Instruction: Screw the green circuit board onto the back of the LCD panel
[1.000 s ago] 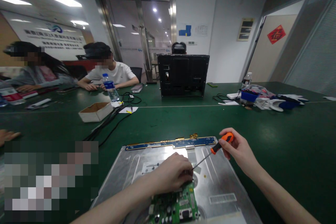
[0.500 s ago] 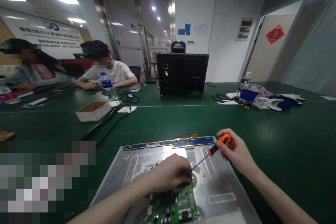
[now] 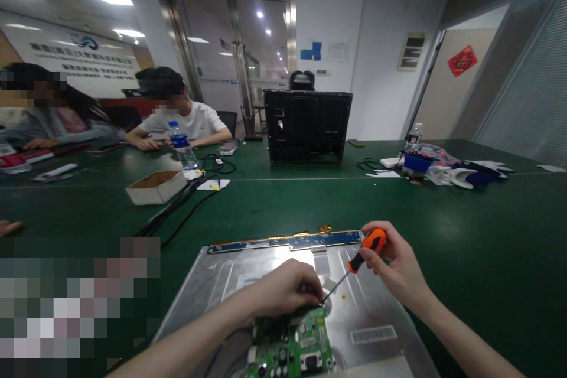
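Observation:
My right hand [image 3: 394, 263] grips the orange and black handle of a screwdriver [image 3: 371, 245]. The shaft slants down to the left, and its tip meets the upper right corner of a green circuit board [image 3: 305, 342]. Close beside that tip, my left hand [image 3: 290, 288] has its fingers pinched together; whatever is between them is hidden. Both board and hands are over the silver metal back of a flat display panel [image 3: 372, 307]. Along the panel's far edge runs a narrow blue circuit strip [image 3: 283, 242].
An open cardboard box [image 3: 155, 189], black cables [image 3: 177, 207] and a water bottle [image 3: 181, 144] stand on the green table to the left. A black monitor housing [image 3: 310, 124] is upright ahead. Gloves and bags [image 3: 460, 171] lie at right. Two people sit at the left, another behind the housing.
My right hand has brought the screwdriver slightly left and down, so its tip sits lower, at the board's corner. My left hand stays nearly in place.

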The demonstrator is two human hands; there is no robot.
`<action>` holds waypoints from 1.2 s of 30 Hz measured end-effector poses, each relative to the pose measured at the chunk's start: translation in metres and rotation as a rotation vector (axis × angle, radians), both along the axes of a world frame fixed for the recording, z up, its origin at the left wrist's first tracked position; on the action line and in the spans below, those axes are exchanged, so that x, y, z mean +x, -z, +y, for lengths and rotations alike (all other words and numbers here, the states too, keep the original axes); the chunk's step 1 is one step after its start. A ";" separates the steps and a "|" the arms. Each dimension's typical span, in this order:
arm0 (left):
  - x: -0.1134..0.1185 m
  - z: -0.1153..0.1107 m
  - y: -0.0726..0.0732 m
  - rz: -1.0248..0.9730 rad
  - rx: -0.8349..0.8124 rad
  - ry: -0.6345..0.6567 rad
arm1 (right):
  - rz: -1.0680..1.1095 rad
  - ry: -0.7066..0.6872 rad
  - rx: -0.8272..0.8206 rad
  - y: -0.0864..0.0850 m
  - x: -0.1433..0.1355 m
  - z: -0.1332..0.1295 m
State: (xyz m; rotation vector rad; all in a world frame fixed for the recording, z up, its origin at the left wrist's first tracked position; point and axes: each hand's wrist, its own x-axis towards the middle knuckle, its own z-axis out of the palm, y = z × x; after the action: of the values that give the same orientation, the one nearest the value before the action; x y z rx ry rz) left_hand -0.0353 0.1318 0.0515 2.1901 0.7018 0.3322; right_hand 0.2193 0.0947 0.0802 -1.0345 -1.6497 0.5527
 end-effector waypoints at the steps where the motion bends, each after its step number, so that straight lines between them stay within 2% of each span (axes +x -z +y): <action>1: 0.000 0.000 0.000 0.002 -0.002 -0.008 | -0.059 -0.014 0.068 -0.004 -0.003 -0.001; 7: 0.004 0.000 0.001 0.004 -0.019 -0.036 | -0.392 -0.166 0.449 -0.035 -0.025 0.000; 10: 0.004 0.000 0.001 -0.006 -0.039 -0.030 | -0.438 -0.229 0.500 -0.049 -0.036 0.007; 13: 0.004 0.000 0.001 -0.017 -0.056 -0.025 | -0.495 -0.297 0.485 -0.057 -0.046 0.014; 19: 0.003 0.002 0.004 -0.031 -0.069 -0.019 | -0.528 -0.355 0.425 -0.055 -0.050 0.021; 28: 0.002 -0.002 -0.003 -0.019 -0.064 -0.019 | -0.546 -0.360 0.348 -0.050 -0.044 0.024; 36: 0.004 -0.001 -0.002 -0.020 -0.053 -0.017 | -0.569 -0.370 0.333 -0.044 -0.047 0.026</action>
State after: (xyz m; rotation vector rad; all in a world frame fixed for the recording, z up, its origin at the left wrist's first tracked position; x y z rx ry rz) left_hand -0.0308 0.1312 0.0539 2.1289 0.7110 0.3397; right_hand 0.1728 0.1211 0.1241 -0.6702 -2.3684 0.2045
